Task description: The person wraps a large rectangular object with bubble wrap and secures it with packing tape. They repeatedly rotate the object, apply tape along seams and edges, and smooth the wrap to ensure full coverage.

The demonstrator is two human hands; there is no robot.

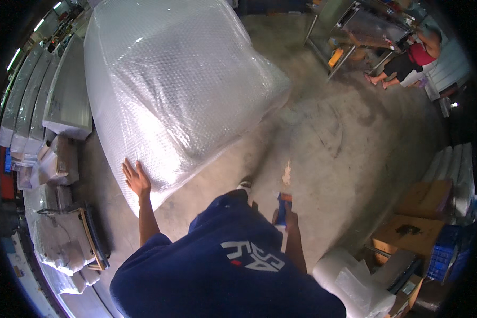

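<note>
A large bulky object in clear bubble wrap (pixel 185 85) stands in front of me, with loose wrap hanging at its near lower corner. My left hand (pixel 138 180) lies on the wrap near that corner, fingers spread and palm toward it. Low at my right side, my right hand (pixel 290 217) is closed around what looks like a blue tape dispenser (pixel 282 208) with an orange-brown end. Part of that tool is hidden by the hand, and it is apart from the wrapped object.
Wrapped panels (pixel 63 95) lean at the left, above a wrapped chair-like piece (pixel 63 238). Cardboard boxes (pixel 413 230), a blue crate (pixel 444 252) and a white wrap roll (pixel 344 275) lie at the lower right. A seated person (pixel 418 55) is beside a metal-framed table (pixel 365 40).
</note>
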